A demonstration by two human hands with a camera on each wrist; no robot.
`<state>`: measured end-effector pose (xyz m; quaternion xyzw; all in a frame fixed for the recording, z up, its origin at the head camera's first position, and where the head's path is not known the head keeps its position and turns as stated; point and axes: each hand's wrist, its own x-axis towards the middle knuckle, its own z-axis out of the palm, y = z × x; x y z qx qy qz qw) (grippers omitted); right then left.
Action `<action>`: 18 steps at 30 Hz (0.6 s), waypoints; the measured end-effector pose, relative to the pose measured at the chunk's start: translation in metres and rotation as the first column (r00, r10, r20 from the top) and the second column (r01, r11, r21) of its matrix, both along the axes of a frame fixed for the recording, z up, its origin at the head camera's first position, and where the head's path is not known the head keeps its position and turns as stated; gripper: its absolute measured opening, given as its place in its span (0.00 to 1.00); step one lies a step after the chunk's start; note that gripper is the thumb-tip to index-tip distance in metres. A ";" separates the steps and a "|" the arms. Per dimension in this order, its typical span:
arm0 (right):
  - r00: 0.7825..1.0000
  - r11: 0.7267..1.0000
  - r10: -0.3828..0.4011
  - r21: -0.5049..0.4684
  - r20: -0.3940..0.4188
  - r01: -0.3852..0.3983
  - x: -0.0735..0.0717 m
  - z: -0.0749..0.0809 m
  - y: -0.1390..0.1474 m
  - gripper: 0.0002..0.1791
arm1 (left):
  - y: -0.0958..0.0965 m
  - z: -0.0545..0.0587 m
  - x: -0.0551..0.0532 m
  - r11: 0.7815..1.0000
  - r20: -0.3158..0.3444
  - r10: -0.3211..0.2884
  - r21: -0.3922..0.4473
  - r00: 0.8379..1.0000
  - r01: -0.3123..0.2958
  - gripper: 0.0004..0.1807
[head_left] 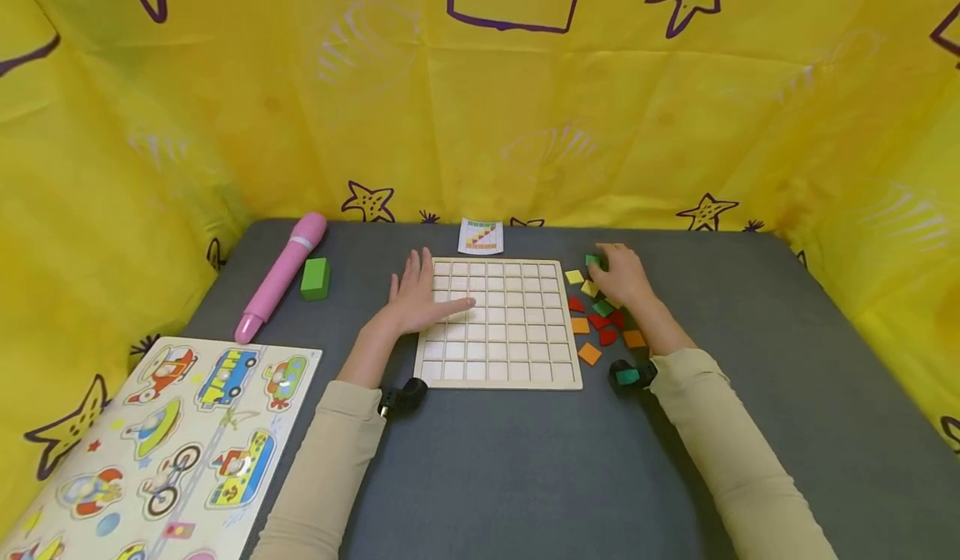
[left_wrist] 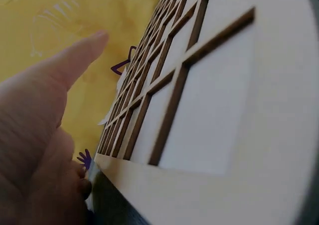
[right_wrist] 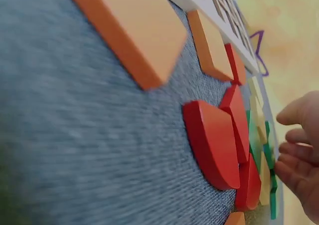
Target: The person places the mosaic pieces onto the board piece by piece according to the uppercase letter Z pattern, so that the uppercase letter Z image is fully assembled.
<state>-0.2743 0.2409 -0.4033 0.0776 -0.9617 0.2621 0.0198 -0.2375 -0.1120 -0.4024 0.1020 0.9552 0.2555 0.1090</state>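
Observation:
My left hand [head_left: 420,297] lies spread over the left edge of a wooden grid board [head_left: 498,381], thumb reaching across its squares. In the left wrist view that thumb [left_wrist: 75,60] sticks out beside the raised grid lines. At the board's right, my right hand [head_left: 622,277] reaches to a green tile [head_left: 592,260], fingers bent around its far side. Thumb and fingers stand apart in the right wrist view, near the green tiles; whether they touch one is unclear. Around it lie red rounded pieces [right_wrist: 212,145], orange squares [head_left: 589,353] and yellow squares [head_left: 574,277].
A small pattern card [head_left: 481,237] lies behind the board. To the left are a pink microphone-shaped toy [head_left: 281,281], a green block [head_left: 316,278] and a picture puzzle board [head_left: 300,377] with vehicles. Yellow cloth [head_left: 480,110] hangs around the dark table [head_left: 510,477].

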 end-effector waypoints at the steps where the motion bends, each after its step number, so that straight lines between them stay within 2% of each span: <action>1: 1.000 1.000 -0.009 0.010 0.008 0.009 -0.002 0.000 0.001 0.27 | -0.001 -0.002 0.002 0.999 0.038 -0.031 0.019 0.999 0.030 0.70; 4: 0.999 0.999 -0.045 0.016 0.030 0.045 -0.006 -0.001 0.001 0.26 | -0.003 -0.007 0.007 0.995 0.083 -0.097 0.038 0.992 0.094 0.72; 7: 0.996 0.996 -0.084 -0.008 0.040 0.085 -0.009 -0.003 -0.002 0.23 | -0.005 -0.011 0.010 0.993 0.060 -0.118 0.026 0.991 0.117 0.72; 13: 0.991 0.989 -0.129 -0.069 0.028 0.131 -0.011 -0.006 -0.003 0.20 | -0.005 -0.016 0.009 0.994 -0.003 -0.075 0.085 0.997 0.075 0.64; 18: 0.995 0.991 -0.090 -0.100 0.043 0.094 -0.011 -0.003 0.002 0.21 | -0.008 -0.018 0.008 0.993 -0.095 -0.060 0.095 0.994 0.069 0.49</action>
